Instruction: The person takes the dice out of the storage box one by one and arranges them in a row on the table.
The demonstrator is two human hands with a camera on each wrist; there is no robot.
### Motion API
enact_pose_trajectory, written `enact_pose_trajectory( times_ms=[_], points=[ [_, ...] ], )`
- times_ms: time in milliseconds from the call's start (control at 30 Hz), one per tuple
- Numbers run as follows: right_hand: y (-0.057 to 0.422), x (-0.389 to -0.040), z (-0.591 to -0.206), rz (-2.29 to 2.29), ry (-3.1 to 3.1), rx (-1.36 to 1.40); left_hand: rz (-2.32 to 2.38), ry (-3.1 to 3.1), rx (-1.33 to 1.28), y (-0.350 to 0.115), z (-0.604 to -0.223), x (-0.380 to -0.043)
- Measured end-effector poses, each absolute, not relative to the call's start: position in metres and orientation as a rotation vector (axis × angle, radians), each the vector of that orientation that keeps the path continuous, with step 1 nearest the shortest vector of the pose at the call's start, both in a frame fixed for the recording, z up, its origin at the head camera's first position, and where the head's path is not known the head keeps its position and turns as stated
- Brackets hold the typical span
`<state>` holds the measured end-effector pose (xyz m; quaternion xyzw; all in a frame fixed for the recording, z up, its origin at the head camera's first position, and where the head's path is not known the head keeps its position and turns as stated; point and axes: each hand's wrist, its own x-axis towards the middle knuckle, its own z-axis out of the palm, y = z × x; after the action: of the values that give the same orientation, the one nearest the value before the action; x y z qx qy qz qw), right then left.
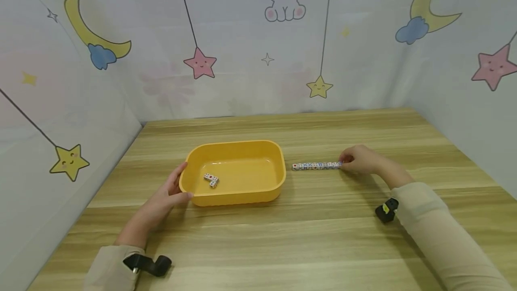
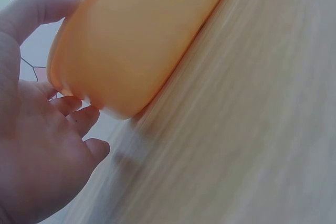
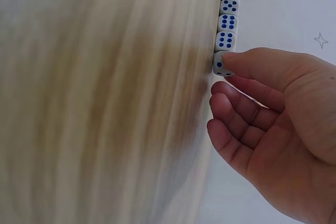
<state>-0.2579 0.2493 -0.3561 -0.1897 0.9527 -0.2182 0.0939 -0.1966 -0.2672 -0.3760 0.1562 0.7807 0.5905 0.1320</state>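
Observation:
A yellow plastic tray (image 1: 238, 197) with rounded corners sits on the table, with a few white dice (image 1: 213, 184) inside near its left end. My left hand (image 1: 165, 197) holds the tray's left end, thumb at the near corner and fingers around the outer wall; the left wrist view shows the fingertips against the yellow wall (image 2: 131, 40). To the right of the tray lies a straight row of dice (image 1: 317, 165) with red and blue pips. My right hand (image 1: 361, 160) pinches the row's right-end die (image 3: 220, 65) between thumb and index finger, the other fingers curled below.
The wood-grain table (image 1: 282, 246) reaches back to a pale fabric backdrop (image 1: 242, 93) printed with stars, moons and a rabbit. Similar fabric stands along the left and right sides. A black wrist camera (image 1: 147, 265) is strapped at the left sleeve, another black camera (image 1: 387, 210) at the right sleeve.

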Motion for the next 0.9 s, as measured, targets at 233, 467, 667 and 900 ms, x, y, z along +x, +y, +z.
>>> enact_pose_trajectory(
  times_ms=[233, 467, 667, 900],
  points=[
    [0.248, -0.257, -0.356, -0.603, 2.830, -0.549, 1.704, 2.272, 0.444, -0.268, -0.375, -0.196],
    [0.249, -0.256, -0.349, -0.628, 2.849, -0.562, 1.689, 2.282, 0.430, -0.267, -0.374, -0.196],
    [0.247, -0.256, -0.335, -0.655, 2.889, -0.556, 1.692, 2.283, 0.445, -0.266, -0.373, -0.195],
    [0.234, -0.258, -0.321, -0.734, 2.873, -0.585, 1.696, 2.283, 0.454, -0.265, -0.372, -0.194]
  ],
)
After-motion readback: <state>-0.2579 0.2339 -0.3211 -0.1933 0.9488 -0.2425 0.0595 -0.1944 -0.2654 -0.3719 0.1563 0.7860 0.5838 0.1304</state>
